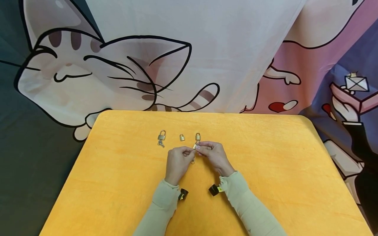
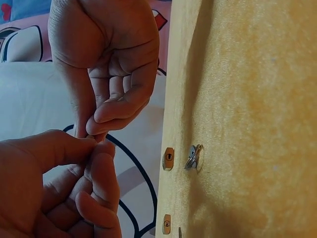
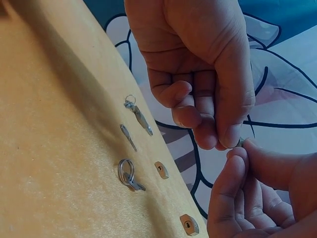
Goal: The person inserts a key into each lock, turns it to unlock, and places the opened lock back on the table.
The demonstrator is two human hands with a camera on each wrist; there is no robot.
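Both hands meet over the table around a small brass padlock (image 1: pixel 195 146). My right hand (image 1: pixel 215 155) pinches it between thumb and fingertips near its shackle. At its lower end my left hand (image 1: pixel 179 162) pinches a thin, key-like piece, mostly hidden by the fingers. Only a sliver of the brass padlock (image 3: pixel 241 142) shows between the two thumbs in the right wrist view. Below the hands, a ring with keys (image 3: pixel 130 177) lies on the table; the left wrist view shows these keys (image 2: pixel 193 156) too.
Behind the hands stand a larger padlock (image 1: pixel 161 136) with keys (image 1: pixel 160 143), a small brass padlock (image 1: pixel 182 137) and another brass padlock (image 1: pixel 198 136). The yellow table (image 1: pixel 124 183) ends at a cartoon-printed cloth (image 1: pixel 236 65).
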